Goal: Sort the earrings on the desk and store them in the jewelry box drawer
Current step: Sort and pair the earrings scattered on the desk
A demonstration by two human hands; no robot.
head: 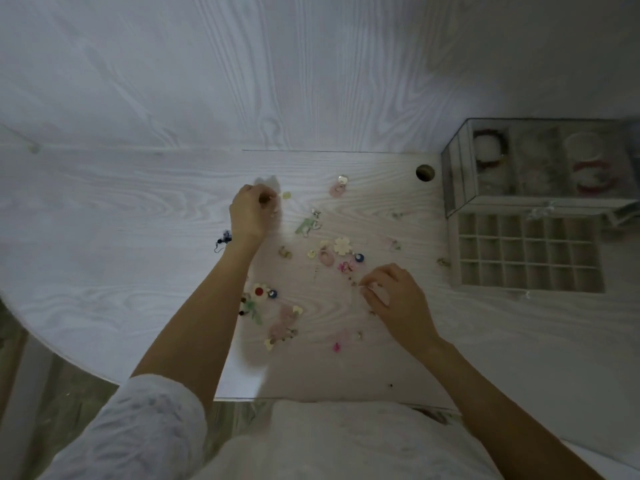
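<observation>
A person seated at a pale wood-grain surface (138, 202) sorts a scatter of earrings (308, 265) spread between both arms. The left hand (247, 213) reaches to the far edge of the scatter with its fingers curled together in what looks like a pinch on a small piece; the piece itself is too small and blurred to name, and a pale yellow earring (286, 195) lies just beside the fingertips. The right hand (394, 299) rests nearer the body, fingers bent and tips drawn together over a line of tiny pieces on the surface; whether it holds one cannot be told.

The loose earrings lie in rough clusters: a cream flower (342, 245) and pink pieces near the middle, a white flower with a red centre (259, 292) by the left forearm, a pink-and-cream one (337, 187) at the far side. That spread probably lets pairs be matched by eye.

To the right stands the clear jewelry box (540, 161), bracelets visible in its upper sections. Its drawer (526, 254) is pulled out toward the person, its grid of small compartments exposed and seemingly unfilled, placed within easy reach of the right hand. Judging by that, storing has barely begun and pairing is the step in hand.
</observation>
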